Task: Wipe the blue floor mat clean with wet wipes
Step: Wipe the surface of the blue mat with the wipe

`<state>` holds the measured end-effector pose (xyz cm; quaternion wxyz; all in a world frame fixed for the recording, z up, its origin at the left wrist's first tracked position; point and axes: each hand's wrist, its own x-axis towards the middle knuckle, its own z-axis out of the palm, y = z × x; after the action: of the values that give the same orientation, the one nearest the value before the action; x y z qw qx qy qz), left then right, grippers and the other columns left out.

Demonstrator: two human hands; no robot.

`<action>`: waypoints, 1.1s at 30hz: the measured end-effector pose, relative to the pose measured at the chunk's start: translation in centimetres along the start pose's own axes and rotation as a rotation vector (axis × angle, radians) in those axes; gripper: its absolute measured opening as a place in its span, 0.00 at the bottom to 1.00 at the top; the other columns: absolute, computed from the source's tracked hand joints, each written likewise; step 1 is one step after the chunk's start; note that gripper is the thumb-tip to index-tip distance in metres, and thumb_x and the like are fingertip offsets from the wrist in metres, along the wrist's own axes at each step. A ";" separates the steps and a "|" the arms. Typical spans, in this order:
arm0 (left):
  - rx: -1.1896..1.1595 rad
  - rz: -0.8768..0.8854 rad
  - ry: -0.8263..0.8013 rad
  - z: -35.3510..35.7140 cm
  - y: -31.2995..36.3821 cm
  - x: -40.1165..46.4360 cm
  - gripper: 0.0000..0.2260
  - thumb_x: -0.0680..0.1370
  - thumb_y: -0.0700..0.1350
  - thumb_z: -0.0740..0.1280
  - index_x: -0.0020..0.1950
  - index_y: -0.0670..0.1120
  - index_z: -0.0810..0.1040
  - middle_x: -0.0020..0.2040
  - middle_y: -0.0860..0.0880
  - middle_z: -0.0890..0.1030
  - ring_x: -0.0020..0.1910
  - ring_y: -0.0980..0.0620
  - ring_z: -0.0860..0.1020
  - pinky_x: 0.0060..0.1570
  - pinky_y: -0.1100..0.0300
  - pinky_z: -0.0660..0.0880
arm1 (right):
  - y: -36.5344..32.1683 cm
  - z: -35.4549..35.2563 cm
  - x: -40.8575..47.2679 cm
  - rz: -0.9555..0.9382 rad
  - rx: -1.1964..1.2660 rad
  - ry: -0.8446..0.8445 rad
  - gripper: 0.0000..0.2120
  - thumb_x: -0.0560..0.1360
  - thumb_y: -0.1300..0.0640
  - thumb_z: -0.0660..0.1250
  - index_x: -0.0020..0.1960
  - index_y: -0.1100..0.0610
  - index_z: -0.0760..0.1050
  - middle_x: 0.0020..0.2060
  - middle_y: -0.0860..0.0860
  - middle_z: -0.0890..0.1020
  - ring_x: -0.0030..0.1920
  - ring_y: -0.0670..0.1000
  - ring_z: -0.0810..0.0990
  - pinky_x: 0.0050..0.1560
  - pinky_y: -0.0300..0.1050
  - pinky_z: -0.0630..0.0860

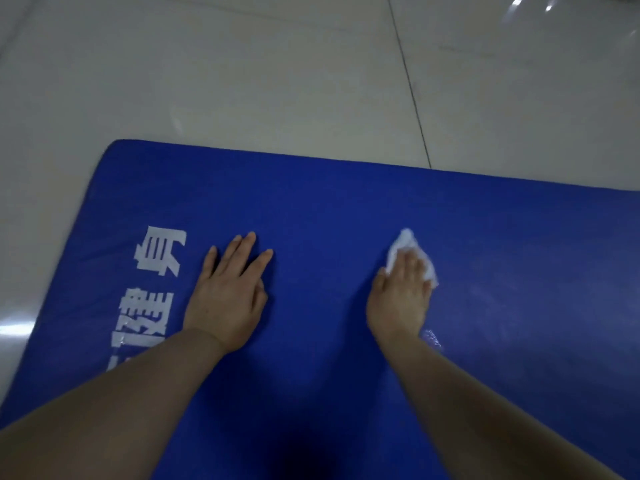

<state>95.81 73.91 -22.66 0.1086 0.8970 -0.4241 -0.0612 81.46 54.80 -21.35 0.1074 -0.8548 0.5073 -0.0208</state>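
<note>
Lying flat on a pale tiled floor [277, 81], the blue floor mat [346, 209] fills the lower part of the head view, its rounded far-left corner visible and its far edge running toward the right. White printed characters [152, 282] run along the mat's left portion.

Left hand [227, 296]: palm down on the mat, just right of the white characters, fingers straight and slightly spread, thumb tucked along the inner side. Its grip has hold of nothing; it rests flat on the blue covering.

Right hand [401, 296]: also palm down on the mat, well apart from the left hand, pressing a crumpled white wet wipe [408, 244] against the mat. The wipe protrudes beyond the fingertips and along the hand's outer edge. The fingers lie over the wipe; motion blur makes it hard to tell whether they curl around it or merely press it flat, though they appear mostly extended.

A faint damp sheen [502, 299] shows on the mat to the right of the right hand, with a small glossy patch [433, 337] beside the right wrist. Both bare forearms enter from the bottom corners.
</note>
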 end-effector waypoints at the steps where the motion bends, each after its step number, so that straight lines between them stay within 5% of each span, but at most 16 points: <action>1: -0.003 -0.003 -0.005 0.1 0.0 0.0 0.25 0.79 0.49 0.48 0.74 0.46 0.67 0.77 0.45 0.60 0.76 0.46 0.57 0.74 0.46 0.50 | -1.4 0.3 -0.7 -0.113 0.002 0.000 0.26 0.80 0.54 0.45 0.75 0.62 0.58 0.74 0.59 0.63 0.74 0.59 0.60 0.72 0.58 0.56; 3: -0.002 -0.006 -0.009 0.2 -0.1 0.0 0.25 0.78 0.50 0.48 0.73 0.46 0.68 0.77 0.45 0.61 0.75 0.46 0.58 0.74 0.46 0.50 | -4.3 1.2 -2.9 -0.400 -0.012 -0.044 0.27 0.76 0.52 0.47 0.71 0.61 0.66 0.69 0.58 0.70 0.69 0.59 0.69 0.68 0.59 0.64; 7: 0.007 0.027 0.000 0.2 -0.4 0.1 0.26 0.77 0.50 0.47 0.71 0.43 0.70 0.75 0.43 0.64 0.74 0.45 0.61 0.73 0.48 0.50 | -4.6 1.6 -4.9 -0.751 -0.063 -0.185 0.25 0.78 0.51 0.48 0.72 0.57 0.66 0.71 0.53 0.69 0.73 0.54 0.64 0.71 0.57 0.61; 10: -0.007 0.017 0.011 0.1 -0.2 0.0 0.27 0.78 0.50 0.45 0.72 0.45 0.69 0.76 0.44 0.62 0.75 0.45 0.60 0.74 0.45 0.53 | 0.0 0.2 -2.4 -0.502 -0.090 -0.100 0.23 0.79 0.53 0.49 0.73 0.56 0.63 0.73 0.51 0.65 0.73 0.53 0.62 0.70 0.56 0.64; 14: -0.027 0.010 0.025 0.2 -0.1 0.0 0.23 0.79 0.46 0.52 0.72 0.44 0.69 0.76 0.43 0.62 0.75 0.44 0.60 0.73 0.43 0.53 | 3.1 -1.3 -1.0 -0.122 -0.137 -0.153 0.24 0.83 0.53 0.46 0.78 0.55 0.49 0.78 0.51 0.51 0.77 0.51 0.48 0.76 0.53 0.45; 18: -0.044 -0.004 0.023 0.2 -0.1 -0.1 0.21 0.80 0.43 0.57 0.73 0.44 0.69 0.76 0.43 0.61 0.75 0.44 0.60 0.74 0.44 0.53 | -1.7 0.9 -4.2 -0.381 -0.145 -0.037 0.27 0.76 0.52 0.48 0.71 0.61 0.68 0.70 0.57 0.70 0.70 0.57 0.69 0.69 0.58 0.62; 23: -0.061 0.021 0.022 0.0 -0.3 0.0 0.25 0.78 0.50 0.48 0.71 0.44 0.70 0.75 0.43 0.63 0.74 0.45 0.61 0.73 0.46 0.53 | -6.8 2.5 -9.5 -0.743 -0.059 -0.218 0.28 0.78 0.51 0.47 0.75 0.61 0.62 0.74 0.56 0.64 0.75 0.54 0.60 0.73 0.55 0.59; 27: -0.079 0.014 0.034 0.1 -0.3 -0.1 0.22 0.78 0.40 0.61 0.73 0.44 0.68 0.76 0.43 0.61 0.75 0.45 0.59 0.74 0.45 0.52 | -1.6 1.4 -6.0 -0.539 -0.042 -0.114 0.26 0.76 0.54 0.51 0.72 0.60 0.65 0.70 0.55 0.70 0.70 0.55 0.68 0.70 0.54 0.65; 30: -0.088 0.016 0.053 0.0 -0.2 -0.1 0.21 0.78 0.40 0.59 0.72 0.44 0.70 0.76 0.43 0.63 0.75 0.44 0.60 0.73 0.44 0.53 | 3.1 -0.4 -3.8 -0.248 -0.035 -0.108 0.30 0.78 0.48 0.39 0.77 0.57 0.54 0.76 0.52 0.56 0.76 0.51 0.53 0.75 0.49 0.47; 33: -0.111 0.007 0.039 0.0 -0.1 0.0 0.21 0.78 0.40 0.60 0.73 0.44 0.69 0.76 0.44 0.61 0.76 0.45 0.58 0.74 0.45 0.50 | 2.7 -0.1 -4.6 -0.225 -0.020 -0.120 0.35 0.74 0.44 0.32 0.78 0.56 0.50 0.77 0.51 0.49 0.76 0.48 0.42 0.75 0.49 0.39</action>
<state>95.87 74.01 -22.65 0.1669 0.8890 -0.4211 -0.0667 76.85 57.52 -21.44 0.1258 -0.9070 0.4013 0.0234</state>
